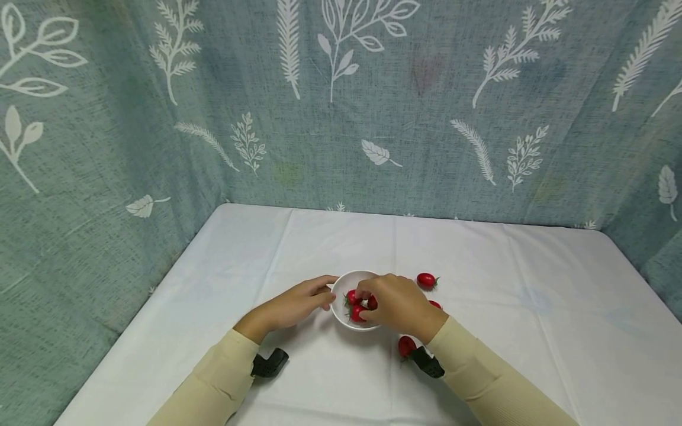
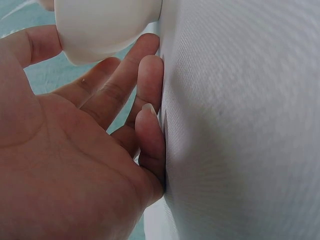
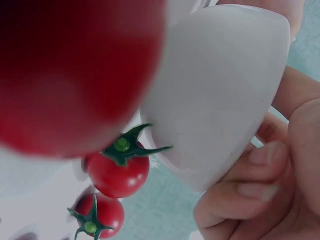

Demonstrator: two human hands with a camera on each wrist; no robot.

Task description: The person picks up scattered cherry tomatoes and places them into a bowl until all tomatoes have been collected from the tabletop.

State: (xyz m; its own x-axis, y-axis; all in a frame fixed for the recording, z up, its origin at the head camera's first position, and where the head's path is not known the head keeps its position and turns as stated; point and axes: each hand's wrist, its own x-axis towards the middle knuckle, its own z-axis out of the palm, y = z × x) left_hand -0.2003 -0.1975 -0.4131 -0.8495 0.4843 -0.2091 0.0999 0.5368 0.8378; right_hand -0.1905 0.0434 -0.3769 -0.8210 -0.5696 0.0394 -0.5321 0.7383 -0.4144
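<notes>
A small white bowl (image 1: 341, 313) stands on the table with red cherry tomatoes (image 1: 357, 313) in it, green stems showing. My left hand (image 1: 295, 303) is at its left side. Thumb and index finger touch the rim, and the other fingers (image 2: 112, 95) lie low by the bowl's base, near the cloth. From the right, my right hand (image 1: 399, 302) reaches over the rim and pinches a cherry tomato (image 1: 372, 302) between thumb and fingers inside the bowl. In the right wrist view the bowl's wall (image 3: 220, 85) hides those fingertips; the other fingers are curled outside it.
Right of the bowl lie more cherry tomatoes: one behind the hand (image 1: 427, 280), one partly hidden by it (image 1: 434, 305), and one near the right wrist (image 1: 407, 345). White cloth covers the table (image 1: 319, 390). A leaf-patterned curtain (image 1: 341, 148) hangs behind and at the sides.
</notes>
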